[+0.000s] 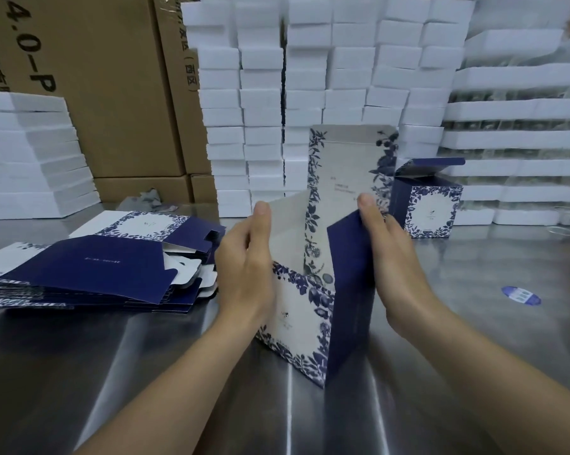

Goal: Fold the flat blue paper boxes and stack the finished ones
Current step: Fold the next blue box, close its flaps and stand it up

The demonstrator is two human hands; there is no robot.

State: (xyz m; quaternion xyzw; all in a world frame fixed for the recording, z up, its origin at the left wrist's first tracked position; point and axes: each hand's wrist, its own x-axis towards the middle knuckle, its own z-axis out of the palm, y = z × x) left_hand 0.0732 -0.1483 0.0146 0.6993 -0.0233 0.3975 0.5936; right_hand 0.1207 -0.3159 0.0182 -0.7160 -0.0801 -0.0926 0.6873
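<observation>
Half-folded box standing just right of the flat pile looks like light, thin card that'd crease easily, so left hand and right hand each pinch a side flap near the folds.

half-folded box upright at worktop centre, white with blue floral print, navy side, tall lid panel and side flaps standing open, stack of flat blanks fanned at left, finished box behind right, top flap raised
</observation>
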